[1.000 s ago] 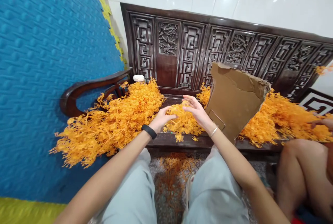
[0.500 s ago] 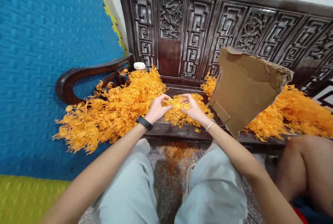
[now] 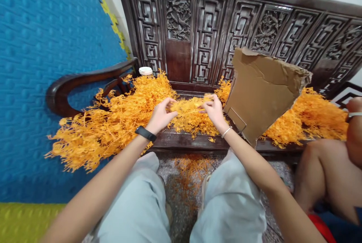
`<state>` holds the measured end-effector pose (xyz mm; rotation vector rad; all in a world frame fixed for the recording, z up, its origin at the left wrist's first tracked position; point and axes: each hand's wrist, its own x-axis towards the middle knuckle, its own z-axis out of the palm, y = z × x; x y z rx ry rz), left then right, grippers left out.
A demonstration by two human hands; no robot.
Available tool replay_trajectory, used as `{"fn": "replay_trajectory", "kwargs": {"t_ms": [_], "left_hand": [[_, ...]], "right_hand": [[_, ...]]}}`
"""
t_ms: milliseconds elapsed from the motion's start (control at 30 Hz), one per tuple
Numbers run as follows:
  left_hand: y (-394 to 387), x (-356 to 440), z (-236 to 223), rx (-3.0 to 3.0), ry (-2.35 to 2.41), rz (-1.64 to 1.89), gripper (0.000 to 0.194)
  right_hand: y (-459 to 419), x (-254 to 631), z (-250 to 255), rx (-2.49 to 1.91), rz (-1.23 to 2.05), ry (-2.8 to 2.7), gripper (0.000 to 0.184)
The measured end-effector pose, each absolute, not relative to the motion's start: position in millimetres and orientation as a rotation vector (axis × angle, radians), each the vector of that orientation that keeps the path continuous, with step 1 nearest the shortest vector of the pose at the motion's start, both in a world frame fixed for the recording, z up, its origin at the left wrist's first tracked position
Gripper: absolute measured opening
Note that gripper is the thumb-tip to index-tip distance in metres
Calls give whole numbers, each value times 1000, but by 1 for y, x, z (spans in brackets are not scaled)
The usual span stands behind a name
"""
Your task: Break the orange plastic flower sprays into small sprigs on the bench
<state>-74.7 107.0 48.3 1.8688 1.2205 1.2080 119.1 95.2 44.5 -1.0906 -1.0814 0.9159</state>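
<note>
Between my two hands stretches an orange plastic sprig (image 3: 187,104), slightly blurred. My left hand (image 3: 161,116), with a black band at its wrist, is closed on the sprig's left end, thumb and fingers curved round it. Fingers bent, my right hand (image 3: 214,112) pinches the other end; a thin bracelet circles that wrist. Directly beneath lies a small heap of loose orange pieces (image 3: 195,124) on the dark wooden bench (image 3: 181,141). A large pile of orange sprigs (image 3: 113,122) spreads out beside my left hand and hangs over the bench's edge.
A bent cardboard sheet (image 3: 263,92) stands to the right, before another orange pile (image 3: 325,113). A white-lidded jar (image 3: 145,71) sits behind the left pile. Orange scraps (image 3: 189,171) litter the floor. Another person's leg (image 3: 319,175) is at right, near the carved backrest (image 3: 181,58).
My hands have moved apart, the left one leftward and the right one slightly rightward, with the sprig stretched between them. Another person's wrist has come in at the right edge. The view has shifted slightly.
</note>
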Motion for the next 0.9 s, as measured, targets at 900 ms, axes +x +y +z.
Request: {"fn": "replay_trajectory", "kwargs": {"t_ms": [900], "left_hand": [[100,-72,55,1239,747,1516,12]], "right_hand": [[90,119,58,-755,1261,-1113,26]]}}
